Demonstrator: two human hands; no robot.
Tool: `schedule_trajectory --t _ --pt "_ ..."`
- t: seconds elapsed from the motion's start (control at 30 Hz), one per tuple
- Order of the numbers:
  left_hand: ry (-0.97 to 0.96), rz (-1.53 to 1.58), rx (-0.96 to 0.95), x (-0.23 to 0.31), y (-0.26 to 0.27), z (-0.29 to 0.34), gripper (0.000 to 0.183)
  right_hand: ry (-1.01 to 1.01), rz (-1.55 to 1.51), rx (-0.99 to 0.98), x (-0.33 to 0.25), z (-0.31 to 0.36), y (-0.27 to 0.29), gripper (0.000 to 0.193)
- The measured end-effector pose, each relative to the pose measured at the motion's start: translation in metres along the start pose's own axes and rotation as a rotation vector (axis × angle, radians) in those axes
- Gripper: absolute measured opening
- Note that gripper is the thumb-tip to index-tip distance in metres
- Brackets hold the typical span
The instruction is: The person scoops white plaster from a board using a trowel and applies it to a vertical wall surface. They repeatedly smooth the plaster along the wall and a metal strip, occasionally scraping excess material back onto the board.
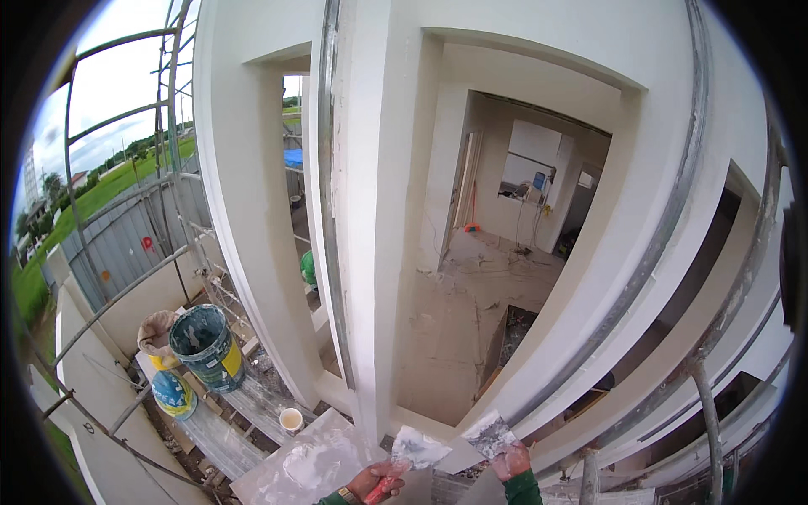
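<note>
My left hand (370,481), low in the middle of the head view, is closed round the red handle of a putty knife (421,448). White paste covers much of its wide blade. Just to the right, my right hand (511,463) grips a second putty knife (490,434), its grey blade smeared with white; its handle is hidden in the hand. The two blades are close together, below the window opening. Left of my left hand lies a pale flat board (261,481) with a heap of white paste (311,463) on it.
Scaffold planks (210,438) on the left bear a dark bucket (206,347), a blue-and-yellow container (173,394), a sack (157,332) and a small white cup (290,420). Scaffold pipes (709,412) stand at both sides. A white pillar (370,210) rises ahead beside a window opening.
</note>
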State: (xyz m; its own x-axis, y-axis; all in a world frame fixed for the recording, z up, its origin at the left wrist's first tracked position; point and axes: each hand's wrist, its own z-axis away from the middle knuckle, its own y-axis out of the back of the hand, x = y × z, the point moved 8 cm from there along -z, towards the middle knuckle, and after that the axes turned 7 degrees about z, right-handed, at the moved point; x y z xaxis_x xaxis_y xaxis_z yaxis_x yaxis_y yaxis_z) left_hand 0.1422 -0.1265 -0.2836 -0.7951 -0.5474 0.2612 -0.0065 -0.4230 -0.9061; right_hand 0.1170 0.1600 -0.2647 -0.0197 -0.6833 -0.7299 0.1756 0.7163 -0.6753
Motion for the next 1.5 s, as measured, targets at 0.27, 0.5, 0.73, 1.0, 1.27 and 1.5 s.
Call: schedule_trajectory --t 0.27,0.5,0.73,1.0,1.27,1.5 --pt "0.217 0.001 -0.254 0.05 -0.125 -0.03 0.018 0.589 0.155 -0.135 -0.102 0.029 -0.101 0.051" --pt "0.335 -0.159 -0.446 0.047 -0.195 -0.009 0.038 1.217 1.026 -0.606 -0.152 0.092 -0.206 0.03" --pt "0.179 -0.578 -0.315 0.052 -0.189 -0.016 0.037 0.775 1.513 0.008 -0.139 0.042 -0.125 0.061" --pt "-0.461 -1.898 -0.302 0.017 -0.182 -0.075 0.047 0.025 -0.382 0.084 -0.006 0.036 0.02 0.043" --pt "-0.159 -1.978 -0.295 0.021 -0.107 -0.097 0.043 0.612 -0.339 0.092 -0.21 0.027 -0.012 0.046" --pt "-0.04 -1.642 0.128 0.032 -0.076 -0.061 0.044 1.069 0.989 0.497 -0.425 0.003 -0.107 0.049"
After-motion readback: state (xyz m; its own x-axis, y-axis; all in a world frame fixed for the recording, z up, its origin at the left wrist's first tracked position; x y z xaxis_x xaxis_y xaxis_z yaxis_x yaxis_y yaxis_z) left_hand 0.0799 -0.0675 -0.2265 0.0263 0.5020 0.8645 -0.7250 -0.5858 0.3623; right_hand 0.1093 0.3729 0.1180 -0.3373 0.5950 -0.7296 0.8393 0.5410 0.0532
